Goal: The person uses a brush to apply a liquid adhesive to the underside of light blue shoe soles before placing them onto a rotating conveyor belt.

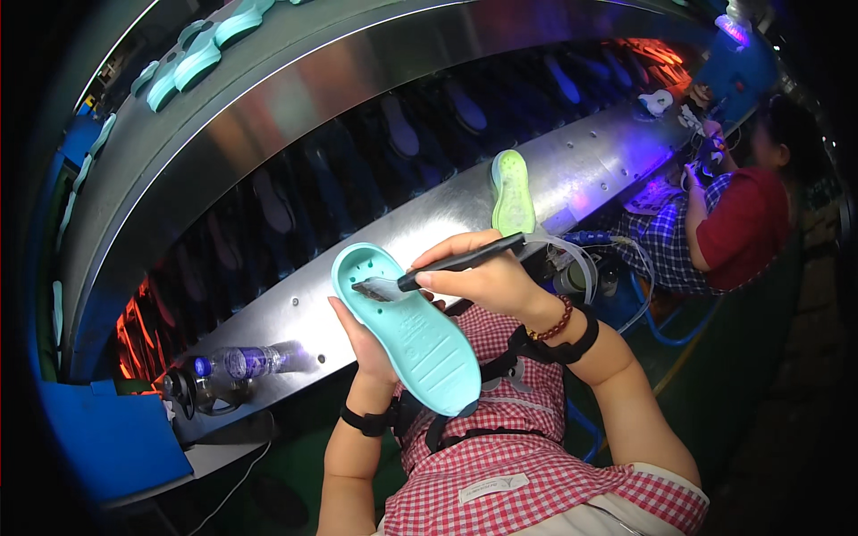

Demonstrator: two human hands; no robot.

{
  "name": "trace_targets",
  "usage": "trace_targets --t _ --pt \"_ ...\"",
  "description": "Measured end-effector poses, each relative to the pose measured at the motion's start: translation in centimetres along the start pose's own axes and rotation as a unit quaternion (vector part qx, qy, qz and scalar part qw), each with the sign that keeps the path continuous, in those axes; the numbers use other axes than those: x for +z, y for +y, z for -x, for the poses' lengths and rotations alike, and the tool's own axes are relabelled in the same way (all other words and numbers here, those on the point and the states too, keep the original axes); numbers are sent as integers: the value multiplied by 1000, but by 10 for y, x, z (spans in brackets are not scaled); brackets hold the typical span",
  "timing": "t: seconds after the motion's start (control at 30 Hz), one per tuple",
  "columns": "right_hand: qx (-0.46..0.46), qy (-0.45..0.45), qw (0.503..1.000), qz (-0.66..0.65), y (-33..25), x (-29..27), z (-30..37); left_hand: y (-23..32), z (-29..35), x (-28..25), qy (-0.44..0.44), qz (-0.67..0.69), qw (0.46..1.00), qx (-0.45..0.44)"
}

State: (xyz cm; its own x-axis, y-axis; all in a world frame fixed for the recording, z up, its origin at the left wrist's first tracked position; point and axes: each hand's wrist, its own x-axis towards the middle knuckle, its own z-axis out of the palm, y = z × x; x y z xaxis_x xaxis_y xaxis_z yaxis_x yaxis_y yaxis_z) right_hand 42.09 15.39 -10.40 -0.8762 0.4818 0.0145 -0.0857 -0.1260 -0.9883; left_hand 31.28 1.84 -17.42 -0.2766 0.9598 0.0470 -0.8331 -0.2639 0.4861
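Observation:
A turquoise shoe sole (pixel 427 344) is tilted in front of me, its hollowed inner face with small holes and ridges showing. My left hand (pixel 366 347) supports it from underneath and along its left edge; most of those fingers are hidden behind it. My right hand (pixel 490 279) grips a brush (pixel 465 259) by its black handle. The pale, flat head of the brush, dark at its tip, lies over the sole's upper hollow and seems to touch it. Beyond my right hand, a yellow-green sole (pixel 512 195) rests on the metal ledge.
The metal ledge (pixel 572 165) runs along a curved machine with dark soles inside and orange glows at both ends. Bottles (pixel 255 361) lie at the ledge's left. Turquoise soles (pixel 197 64) sit on top. A co-worker (pixel 728 219) sits at right, near tubes (pixel 585 259).

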Motion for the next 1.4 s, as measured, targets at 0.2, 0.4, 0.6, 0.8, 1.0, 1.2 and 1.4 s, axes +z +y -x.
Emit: trace_targets --t 0.2,0.4,0.6,0.8,1.0,1.2,1.4 --pt "-372 -5 856 359 19 29 21 6 0 1 189 -95 975 73" --pt "-234 -193 907 292 7 -5 54 23 -5 -1 154 -19 984 89" --pt "-226 -56 952 198 -21 -1 17 6 -11 33 129 -7 984 124" --pt "-202 -101 961 160 -24 -1 32 8 -14 34 135 9 981 141" --pt "-268 -197 930 158 -25 -4 35 24 -13 31 94 -10 964 248" --pt "-208 -119 953 186 -15 -10 36 37 -9 31 90 -75 945 306" --pt "-194 -98 969 116 -16 -26 39 51 -9 34 37 -66 947 312"
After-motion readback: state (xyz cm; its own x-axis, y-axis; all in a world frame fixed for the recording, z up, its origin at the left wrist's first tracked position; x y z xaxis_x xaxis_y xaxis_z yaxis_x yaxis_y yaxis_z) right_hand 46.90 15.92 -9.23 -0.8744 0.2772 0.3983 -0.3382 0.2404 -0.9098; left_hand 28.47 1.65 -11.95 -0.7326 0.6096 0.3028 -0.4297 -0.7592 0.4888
